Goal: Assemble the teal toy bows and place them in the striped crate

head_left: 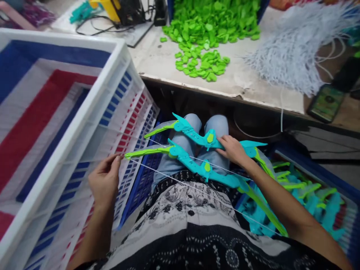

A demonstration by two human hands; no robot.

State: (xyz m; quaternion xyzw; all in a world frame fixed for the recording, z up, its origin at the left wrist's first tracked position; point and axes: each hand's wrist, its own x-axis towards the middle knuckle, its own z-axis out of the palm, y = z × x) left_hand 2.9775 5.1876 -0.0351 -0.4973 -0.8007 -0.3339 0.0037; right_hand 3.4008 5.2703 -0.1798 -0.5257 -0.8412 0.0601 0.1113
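Observation:
Two turquoise and lime-green toy bows lie side by side across the lap. My left hand (104,177) pinches the green limb tip of the nearer bow (187,160), where its white string begins. That string (180,181) runs to the bow's right end. Around the turquoise middle of the farther bow (197,137) my right hand (232,149) is closed, just right of its green hexagonal piece. A white string also spans the farther bow, partly covered by the nearer one. My right forearm passes over the farther bow's right limb.
A white crate (120,48) with a striped lining stands at left. On the workbench (157,63) are a heap of green plastic pieces (210,22), a bundle of white strings (292,48) and a phone (327,101). Several more bows (306,195) fill a blue crate at right.

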